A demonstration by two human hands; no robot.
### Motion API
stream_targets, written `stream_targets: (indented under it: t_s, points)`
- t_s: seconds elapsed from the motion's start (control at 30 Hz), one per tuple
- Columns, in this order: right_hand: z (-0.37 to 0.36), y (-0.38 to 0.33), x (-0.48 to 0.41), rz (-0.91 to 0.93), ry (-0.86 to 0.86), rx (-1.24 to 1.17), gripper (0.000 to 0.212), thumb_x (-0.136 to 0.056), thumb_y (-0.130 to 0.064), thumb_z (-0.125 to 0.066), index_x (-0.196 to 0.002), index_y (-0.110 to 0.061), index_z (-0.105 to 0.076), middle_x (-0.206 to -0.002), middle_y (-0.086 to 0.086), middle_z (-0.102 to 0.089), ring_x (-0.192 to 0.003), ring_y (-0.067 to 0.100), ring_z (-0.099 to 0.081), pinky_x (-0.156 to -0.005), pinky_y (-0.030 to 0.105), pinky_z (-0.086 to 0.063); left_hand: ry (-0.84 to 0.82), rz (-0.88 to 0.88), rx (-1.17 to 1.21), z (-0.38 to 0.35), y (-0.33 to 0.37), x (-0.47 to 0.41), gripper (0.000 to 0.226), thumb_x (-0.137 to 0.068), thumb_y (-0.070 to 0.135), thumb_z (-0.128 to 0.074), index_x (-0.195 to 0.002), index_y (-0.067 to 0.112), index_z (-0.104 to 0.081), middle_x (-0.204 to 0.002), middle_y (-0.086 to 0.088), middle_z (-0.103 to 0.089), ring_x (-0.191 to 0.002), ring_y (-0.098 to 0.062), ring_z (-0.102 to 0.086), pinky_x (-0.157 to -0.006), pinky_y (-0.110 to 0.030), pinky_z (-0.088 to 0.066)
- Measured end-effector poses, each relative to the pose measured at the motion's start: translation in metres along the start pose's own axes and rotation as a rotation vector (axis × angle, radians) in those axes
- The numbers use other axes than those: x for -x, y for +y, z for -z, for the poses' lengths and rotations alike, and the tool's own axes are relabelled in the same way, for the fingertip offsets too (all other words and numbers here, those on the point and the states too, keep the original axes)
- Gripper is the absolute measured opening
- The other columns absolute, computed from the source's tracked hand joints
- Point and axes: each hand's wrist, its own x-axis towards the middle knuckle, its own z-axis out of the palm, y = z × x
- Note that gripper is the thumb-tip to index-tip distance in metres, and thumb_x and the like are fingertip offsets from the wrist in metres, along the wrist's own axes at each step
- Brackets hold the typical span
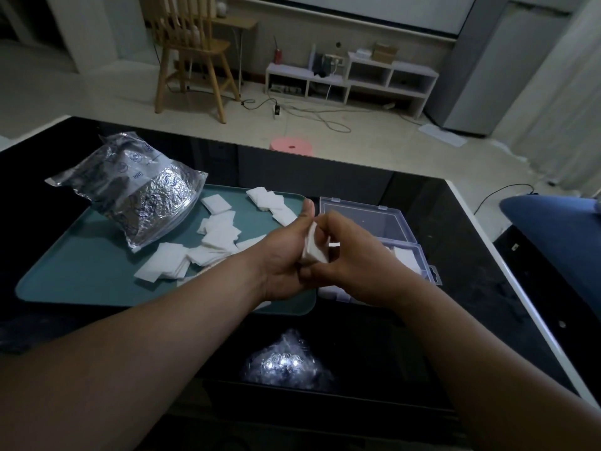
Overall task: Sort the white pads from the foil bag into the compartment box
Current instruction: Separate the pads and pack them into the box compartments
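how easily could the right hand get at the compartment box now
Probably easily: the right hand is just over the compartment box, its lid lies open and nothing stands between. It and the left hand pinch white pads.

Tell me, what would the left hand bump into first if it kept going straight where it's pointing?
The left hand would probably meet the right hand first; both hold a small stack of white pads between them. Beyond lies the clear compartment box, but depth is unclear.
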Motion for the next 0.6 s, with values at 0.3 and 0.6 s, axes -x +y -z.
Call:
stream_targets:
  t_s: [0.3,0.6]
  points:
    - [0.001,-0.002,0.002,0.006,0.048,0.005,0.041,-0.082,-0.042,-0.082,-0.109,-0.027,-0.055,-0.12,-0.01,-0.06,-0.106,0.005,-0.058,-0.088,0.029,-0.054,0.019,0.021,0.069,0.013,0.003,-0.009,0.068,-0.099,0.071,-0.028,-0.118,0.017,-0.066,-0.091,-0.007,-0.055,-0.07,-0.017,-0.058,-0.058,-0.028,-0.052]
    - [0.003,0.001,-0.003,-0.202,0.326,-0.103,0.007,-0.101,-0.03,-0.061,-0.094,-0.027,-0.063,-0.089,-0.009,-0.066,-0.083,0.009,-0.063,-0.077,0.037,-0.056,0.11,-0.062,0.173,0.012,0.009,-0.014,0.044,-0.099,0.015,-0.039,-0.138,-0.001,-0.049,-0.134,-0.025,-0.059,-0.115,-0.033,-0.061,-0.102,-0.053,-0.053]
